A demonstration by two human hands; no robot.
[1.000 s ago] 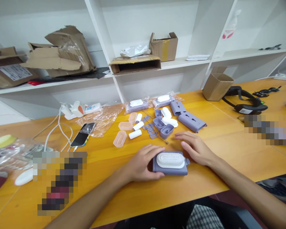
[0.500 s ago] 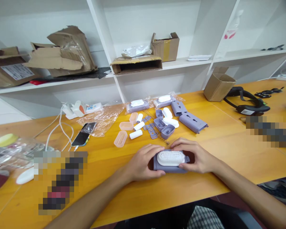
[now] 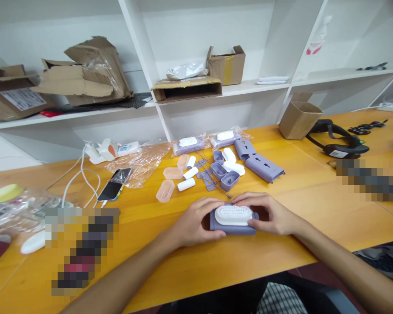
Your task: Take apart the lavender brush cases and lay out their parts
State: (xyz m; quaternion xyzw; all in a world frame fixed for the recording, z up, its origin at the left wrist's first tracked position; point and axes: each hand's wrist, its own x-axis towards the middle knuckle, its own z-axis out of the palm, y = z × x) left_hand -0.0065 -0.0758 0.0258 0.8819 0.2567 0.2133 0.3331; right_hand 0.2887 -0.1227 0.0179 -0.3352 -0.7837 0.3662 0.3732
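Note:
A purple block with a white bristled brush top (image 3: pixel 233 216) lies on the orange table (image 3: pixel 314 209) in front of me. My left hand (image 3: pixel 193 224) grips its left end, fingers curled over the top edge and thumb along the near side. My right hand (image 3: pixel 270 213) wraps round its right end the same way. Behind the block lie loose parts: purple cups (image 3: pixel 229 179), white caps (image 3: pixel 186 184), pink trays (image 3: pixel 165 190), springs and two long purple perforated shells (image 3: pixel 264 168).
Two bagged purple units (image 3: pixel 187 145) lie near the shelf. A phone (image 3: pixel 114 184), white cables and clear bags sit at left. A cardboard box (image 3: pixel 298 117) and a black headset (image 3: pixel 339 139) lie at right. White shelves hold torn boxes.
My right hand came in from beside the block and closed on its right end. My left hand stayed on the left end.

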